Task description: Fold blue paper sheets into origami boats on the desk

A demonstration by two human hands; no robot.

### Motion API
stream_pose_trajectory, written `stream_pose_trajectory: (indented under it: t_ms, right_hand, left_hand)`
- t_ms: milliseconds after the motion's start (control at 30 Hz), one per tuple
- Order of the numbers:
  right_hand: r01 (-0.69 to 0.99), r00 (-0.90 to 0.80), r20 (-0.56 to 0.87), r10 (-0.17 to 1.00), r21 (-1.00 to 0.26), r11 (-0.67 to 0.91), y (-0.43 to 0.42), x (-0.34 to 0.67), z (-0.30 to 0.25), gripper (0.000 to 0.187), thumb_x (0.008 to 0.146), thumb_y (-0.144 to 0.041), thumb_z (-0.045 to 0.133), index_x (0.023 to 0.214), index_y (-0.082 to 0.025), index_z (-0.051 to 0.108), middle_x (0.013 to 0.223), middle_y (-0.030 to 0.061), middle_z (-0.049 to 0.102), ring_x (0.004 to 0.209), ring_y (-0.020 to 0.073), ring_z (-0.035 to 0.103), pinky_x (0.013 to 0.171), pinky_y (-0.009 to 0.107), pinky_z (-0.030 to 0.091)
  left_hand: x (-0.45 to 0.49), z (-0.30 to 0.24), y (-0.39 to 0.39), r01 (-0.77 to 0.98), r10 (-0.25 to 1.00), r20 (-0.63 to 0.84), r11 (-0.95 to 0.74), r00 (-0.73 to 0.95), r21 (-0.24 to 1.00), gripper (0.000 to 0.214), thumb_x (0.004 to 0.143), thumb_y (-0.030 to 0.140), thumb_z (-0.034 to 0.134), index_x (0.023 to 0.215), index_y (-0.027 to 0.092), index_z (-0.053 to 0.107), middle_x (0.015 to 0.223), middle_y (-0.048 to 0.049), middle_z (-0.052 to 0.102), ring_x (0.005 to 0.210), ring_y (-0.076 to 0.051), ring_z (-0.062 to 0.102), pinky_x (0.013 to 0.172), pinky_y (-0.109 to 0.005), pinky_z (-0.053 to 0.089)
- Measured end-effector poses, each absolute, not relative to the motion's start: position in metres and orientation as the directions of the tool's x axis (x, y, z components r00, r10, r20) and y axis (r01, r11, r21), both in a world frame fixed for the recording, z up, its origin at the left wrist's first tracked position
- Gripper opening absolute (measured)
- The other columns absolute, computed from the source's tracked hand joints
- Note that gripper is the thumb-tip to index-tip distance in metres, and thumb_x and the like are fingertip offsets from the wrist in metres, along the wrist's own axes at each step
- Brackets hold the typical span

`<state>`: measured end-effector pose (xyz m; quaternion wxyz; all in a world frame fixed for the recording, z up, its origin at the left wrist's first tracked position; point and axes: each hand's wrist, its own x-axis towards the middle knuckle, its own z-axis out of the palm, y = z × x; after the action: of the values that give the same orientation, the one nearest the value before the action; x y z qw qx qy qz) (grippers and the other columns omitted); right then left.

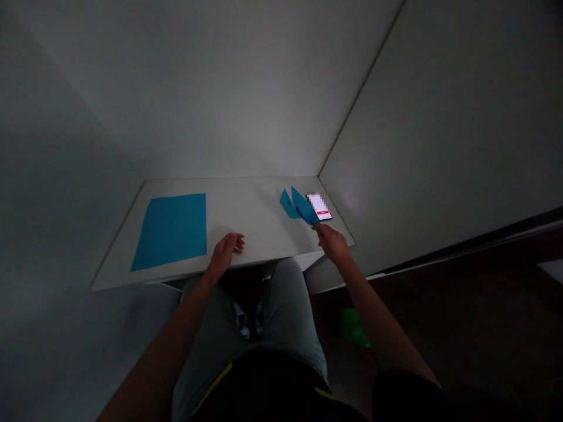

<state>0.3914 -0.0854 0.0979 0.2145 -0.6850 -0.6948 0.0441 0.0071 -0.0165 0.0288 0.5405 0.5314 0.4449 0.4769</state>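
A folded blue paper shape [298,206] lies at the right end of a small white table [255,234]. My right hand [332,241] reaches toward it, its fingertips touching the shape's near corner; the fingers are pinched together. Just behind the shape lies a phone [320,206] with a lit screen. My left hand [225,252] rests near the table's front edge with its fingers loosely curled and nothing in them. A flat blue paper sheet [172,230] lies on the left half of the table, a short way left of that hand.
White walls close the table in at the back and on the right. My knees in grey trousers [281,305] are under the front edge. A green object [352,326] lies on the dark floor at the right.
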Motion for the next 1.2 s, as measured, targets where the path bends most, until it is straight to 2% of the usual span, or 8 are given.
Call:
stream_pose_trajectory:
  t_ms: [200,400,467,633,700,833,933,1200]
  right_hand:
    - [0.913,0.071,0.209,0.975,-0.408,0.021,-0.059,0.413,0.091,0.036,0.109,-0.024,0.050,0.138,-0.023,0.072,0.119,0.0068,0.084,0.062,0.0174,0.073,0.081,0.033,0.059]
    - [0.890,0.116,0.167,0.979,-0.455,-0.028,-0.027,0.426,0.090,0.031,0.108,-0.025,0.052,0.127,-0.019,0.076,0.094,0.0062,0.084,0.062,0.0182,0.075,0.079,0.031,0.059]
    - [0.869,0.137,0.149,0.979,-0.492,-0.046,-0.016,0.429,0.088,0.030,0.107,-0.024,0.056,0.129,-0.018,0.075,0.086,0.0050,0.082,0.062,0.0181,0.075,0.078,0.030,0.058]
    - [0.811,0.189,0.172,0.967,-0.582,-0.055,-0.005,0.435,0.075,0.046,0.104,-0.022,0.055,0.150,-0.018,0.061,0.110,0.0089,0.083,0.054,0.0130,0.067,0.070,0.029,0.057]
    - [0.793,0.207,0.204,0.957,-0.607,-0.042,-0.008,0.436,0.068,0.049,0.103,-0.023,0.054,0.152,-0.018,0.059,0.115,0.0116,0.081,0.058,0.0151,0.067,0.069,0.031,0.057]
    - [0.794,0.212,0.268,0.940,-0.608,-0.006,-0.021,0.430,0.056,0.046,0.101,-0.026,0.054,0.145,-0.018,0.063,0.114,0.0127,0.080,0.071,0.0209,0.070,0.078,0.037,0.059]
    - [0.795,0.217,0.281,0.935,-0.607,-0.002,-0.034,0.418,0.047,0.043,0.099,-0.031,0.056,0.139,-0.018,0.065,0.115,0.0127,0.077,0.068,0.0197,0.066,0.082,0.040,0.058]
    - [0.580,0.214,0.206,0.955,-0.813,0.046,-0.057,0.356,0.032,0.046,0.096,-0.056,0.057,0.122,-0.019,0.068,0.095,0.0074,0.072,0.061,0.0178,0.059,0.062,0.034,0.051]
  left_hand:
    - [0.008,0.032,-0.017,0.002,0.988,0.031,-0.031,0.151,1.000,0.070,0.088,0.087,0.062,0.100,0.019,0.076,0.086,-0.0063,0.072,0.071,-0.019,0.068,0.065,-0.032,0.059]
    - [0.009,0.036,-0.018,0.040,0.990,0.016,-0.021,0.137,0.999,0.069,0.083,0.087,0.067,0.098,0.020,0.076,0.083,-0.0050,0.072,0.070,-0.019,0.068,0.065,-0.033,0.059]
    - [0.009,0.037,-0.018,0.059,0.990,0.007,-0.015,0.142,0.998,0.070,0.081,0.087,0.069,0.099,0.020,0.076,0.083,-0.0048,0.073,0.070,-0.019,0.068,0.066,-0.032,0.060]
    - [0.008,0.040,-0.018,0.082,0.990,-0.010,-0.001,0.139,0.997,0.071,0.079,0.087,0.071,0.099,0.019,0.075,0.082,-0.0049,0.073,0.069,-0.019,0.069,0.067,-0.032,0.060]
    - [0.008,0.040,-0.018,0.096,0.989,-0.013,-0.001,0.147,0.995,0.070,0.080,0.086,0.071,0.100,0.019,0.075,0.083,-0.0050,0.074,0.070,-0.019,0.070,0.068,-0.032,0.060]
    - [0.008,0.038,-0.018,0.126,0.986,-0.019,-0.002,0.165,0.992,0.068,0.081,0.082,0.072,0.102,0.018,0.074,0.084,-0.0048,0.074,0.070,-0.018,0.069,0.068,-0.032,0.059]
    - [0.007,0.036,-0.016,0.133,0.987,-0.010,-0.012,0.162,0.991,0.063,0.082,0.078,0.073,0.100,0.018,0.074,0.084,-0.0043,0.074,0.069,-0.018,0.068,0.068,-0.032,0.059]
    - [0.012,0.033,-0.020,0.133,0.990,0.029,-0.048,0.140,0.990,0.050,0.085,0.067,0.071,0.101,0.020,0.071,0.090,-0.0053,0.075,0.074,-0.019,0.070,0.067,-0.032,0.059]
